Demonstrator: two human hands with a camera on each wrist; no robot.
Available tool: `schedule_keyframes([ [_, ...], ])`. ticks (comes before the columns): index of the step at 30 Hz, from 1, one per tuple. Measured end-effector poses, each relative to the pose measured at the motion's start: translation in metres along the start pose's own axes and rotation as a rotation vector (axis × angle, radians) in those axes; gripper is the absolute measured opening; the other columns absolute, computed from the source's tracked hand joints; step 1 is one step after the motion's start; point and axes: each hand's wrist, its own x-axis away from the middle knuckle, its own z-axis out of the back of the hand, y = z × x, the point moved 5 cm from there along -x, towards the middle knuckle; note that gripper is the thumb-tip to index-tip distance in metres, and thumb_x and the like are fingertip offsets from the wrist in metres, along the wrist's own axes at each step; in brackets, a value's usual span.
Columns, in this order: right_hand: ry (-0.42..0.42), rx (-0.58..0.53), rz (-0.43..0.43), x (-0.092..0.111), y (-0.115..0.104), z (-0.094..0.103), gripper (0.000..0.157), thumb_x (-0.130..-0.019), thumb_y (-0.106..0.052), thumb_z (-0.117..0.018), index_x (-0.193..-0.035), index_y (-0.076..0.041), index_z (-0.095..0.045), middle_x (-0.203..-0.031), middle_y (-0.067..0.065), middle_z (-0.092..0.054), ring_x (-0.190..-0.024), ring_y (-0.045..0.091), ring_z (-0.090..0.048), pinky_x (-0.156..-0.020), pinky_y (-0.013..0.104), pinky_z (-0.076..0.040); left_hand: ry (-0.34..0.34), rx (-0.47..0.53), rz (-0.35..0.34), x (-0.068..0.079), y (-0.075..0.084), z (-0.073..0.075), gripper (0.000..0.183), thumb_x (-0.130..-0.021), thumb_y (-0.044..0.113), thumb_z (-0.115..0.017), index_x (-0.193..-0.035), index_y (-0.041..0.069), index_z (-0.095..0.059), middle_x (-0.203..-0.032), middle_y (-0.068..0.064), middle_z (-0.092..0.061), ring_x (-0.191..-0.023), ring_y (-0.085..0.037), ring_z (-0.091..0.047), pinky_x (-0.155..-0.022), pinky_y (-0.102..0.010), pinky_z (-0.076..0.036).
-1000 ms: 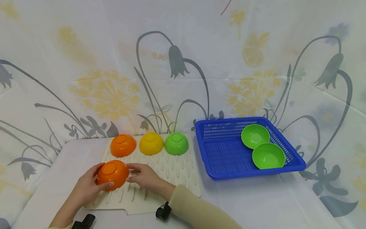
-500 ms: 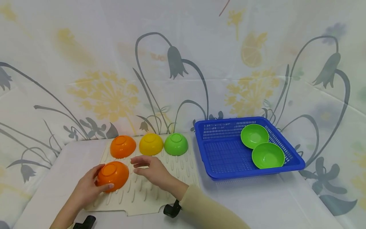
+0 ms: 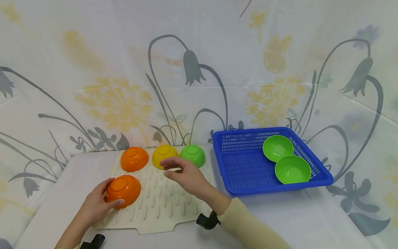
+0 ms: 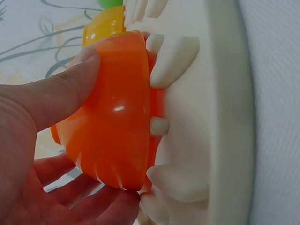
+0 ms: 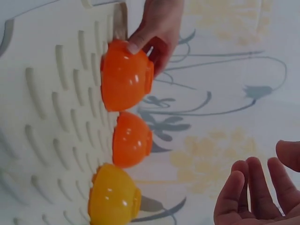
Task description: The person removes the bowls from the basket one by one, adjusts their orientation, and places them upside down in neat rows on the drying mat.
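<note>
My left hand (image 3: 94, 204) grips an orange bowl (image 3: 124, 191) that sits upside down at the left front of a cream pegged drying mat (image 3: 161, 204). In the left wrist view its thumb lies on the wall of the bowl (image 4: 112, 112), fingers under the far side, rim against the pegs. My right hand (image 3: 189, 176) hovers above the mat with nothing in it, fingers loosely bent. Behind it stand an upturned yellow bowl (image 3: 163, 154), partly covered by the fingers, and an upturned green bowl (image 3: 194, 155). A second orange bowl (image 3: 134, 159) stands upside down at the back left.
On the right a blue perforated basket (image 3: 239, 192) holds two green bowls, one farther back (image 3: 277, 148) and one nearer (image 3: 293, 169), both open side up. A flower-printed cloth (image 3: 199, 97) hangs behind the white-covered table (image 3: 270, 211).
My right hand has drawn away from the held orange bowl, moving right and upward over the mat. My left hand keeps its grip on the bowl, which stays in place.
</note>
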Motion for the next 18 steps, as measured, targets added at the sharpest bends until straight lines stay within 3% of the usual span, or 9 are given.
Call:
schedule_keyframes([
  [9, 0.068, 0.088, 0.133, 0.006, -0.027, 0.06, 0.027, -0.097, -0.006, -0.063, -0.123, -0.002, -0.065, -0.122, 0.009, -0.066, -0.112, 0.027, -0.062, -0.093, 0.034, -0.053, -0.01, 0.001, 0.017, -0.001, -0.001, 0.0, 0.105, -0.081, 0.041, -0.082, -0.152, -0.008, -0.022, -0.15, -0.037, -0.027, -0.135, -0.053, -0.03, -0.106, -0.064, -0.032],
  [14, 0.13, 0.175, 0.14, 0.009, -0.036, 0.105, 0.028, -0.097, -0.007, -0.064, -0.124, -0.001, -0.066, -0.121, 0.011, -0.066, -0.111, 0.024, -0.062, -0.094, 0.04, -0.052, -0.012, 0.02, 0.023, 0.002, -0.002, -0.001, 0.105, -0.081, 0.041, -0.082, -0.152, -0.008, -0.022, -0.151, -0.037, -0.027, -0.136, -0.052, -0.03, -0.107, -0.063, -0.031],
  [18, 0.205, 0.262, 0.114, 0.018, -0.035, 0.15, 0.027, -0.096, -0.01, -0.066, -0.123, -0.003, -0.066, -0.122, 0.012, -0.066, -0.113, 0.023, -0.061, -0.094, 0.035, -0.05, 0.007, 0.022, -0.02, 0.003, 0.001, 0.0, 0.103, -0.081, 0.04, -0.082, -0.15, -0.009, -0.025, -0.149, -0.037, -0.03, -0.135, -0.052, -0.032, -0.106, -0.063, -0.033],
])
